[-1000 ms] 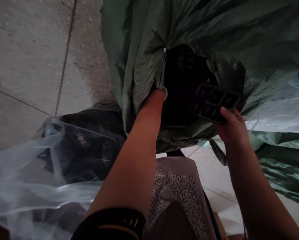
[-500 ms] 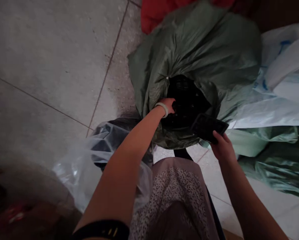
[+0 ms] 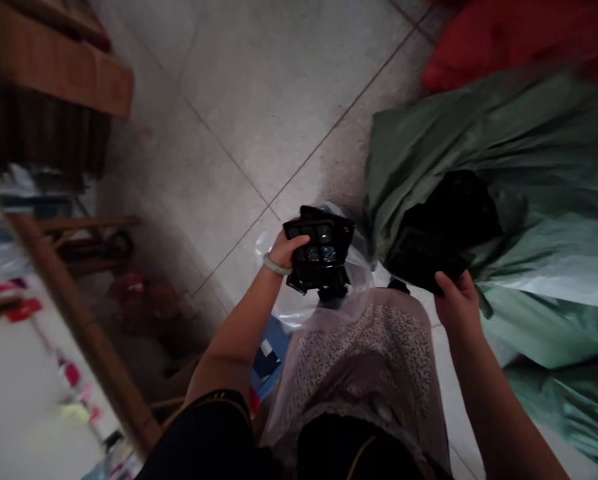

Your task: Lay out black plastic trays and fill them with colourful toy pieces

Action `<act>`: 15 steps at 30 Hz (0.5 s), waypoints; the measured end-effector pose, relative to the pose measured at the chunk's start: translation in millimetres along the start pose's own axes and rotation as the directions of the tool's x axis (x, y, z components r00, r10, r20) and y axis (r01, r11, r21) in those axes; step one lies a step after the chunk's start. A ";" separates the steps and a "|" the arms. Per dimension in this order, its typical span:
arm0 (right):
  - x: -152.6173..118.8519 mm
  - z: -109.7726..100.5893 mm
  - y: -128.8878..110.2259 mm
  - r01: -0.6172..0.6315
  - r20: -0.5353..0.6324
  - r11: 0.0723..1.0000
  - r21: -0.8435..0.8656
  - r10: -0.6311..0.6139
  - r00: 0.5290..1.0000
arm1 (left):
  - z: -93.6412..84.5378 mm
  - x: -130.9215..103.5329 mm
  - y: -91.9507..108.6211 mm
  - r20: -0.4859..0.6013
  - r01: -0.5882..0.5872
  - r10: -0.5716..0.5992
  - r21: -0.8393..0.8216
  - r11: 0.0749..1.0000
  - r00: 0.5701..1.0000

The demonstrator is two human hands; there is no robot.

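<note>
Over a clear plastic bag, my left hand grips several black plastic trays with small square compartments. The thumb lies across the top one, and the trays sit at uneven angles. At the mouth of a large green sack, the thumb and fingers of my right hand are closed on the edge of a flat black tray. More black pieces show in the sack's dark opening, too dim to tell apart.
A red bag lies behind the sack, and pale green plastic bags lie at the right. Cardboard boxes and a wooden-framed table stand at the left. A blue object sits by my lap.
My left hand has come out of the sack and moved over the clear bag with several black trays. The view has swung left. My right hand still holds a tray at the sack's mouth.
</note>
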State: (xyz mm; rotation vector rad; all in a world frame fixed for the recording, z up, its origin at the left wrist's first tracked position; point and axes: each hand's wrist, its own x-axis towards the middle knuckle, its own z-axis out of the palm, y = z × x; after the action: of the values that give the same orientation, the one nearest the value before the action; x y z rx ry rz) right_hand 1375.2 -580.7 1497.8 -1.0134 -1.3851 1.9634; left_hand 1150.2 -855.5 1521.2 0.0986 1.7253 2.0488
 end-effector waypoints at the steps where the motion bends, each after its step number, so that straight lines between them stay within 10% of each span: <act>1: -11.4 20.0 5.3 0.004 0.071 0.997 -0.082 0.002 0.997 | -32.9 -20.9 1.2 -0.107 -0.001 0.004 0.034 0.999 0.994; 5: -49.8 100.3 40.3 0.162 0.475 0.888 -0.431 0.071 0.877 | -118.5 -78.6 -21.8 -0.238 0.196 -0.122 0.319 0.927 0.964; 11: -57.5 129.7 77.0 0.719 0.811 0.437 -0.541 0.044 0.584 | -142.4 -95.1 -101.1 -0.332 0.149 0.021 0.477 0.866 0.943; 15: -45.8 110.0 90.0 0.673 0.669 0.058 -0.738 -0.066 0.740 | -156.7 -110.6 -147.5 -0.726 0.453 -0.010 0.418 0.787 0.687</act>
State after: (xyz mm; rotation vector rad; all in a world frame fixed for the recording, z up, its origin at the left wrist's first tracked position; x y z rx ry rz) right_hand 1312.3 -706.3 1446.9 -0.3469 -3.0287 0.6037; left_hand 1239.3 -1025.5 1373.8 -0.7943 2.6007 1.3454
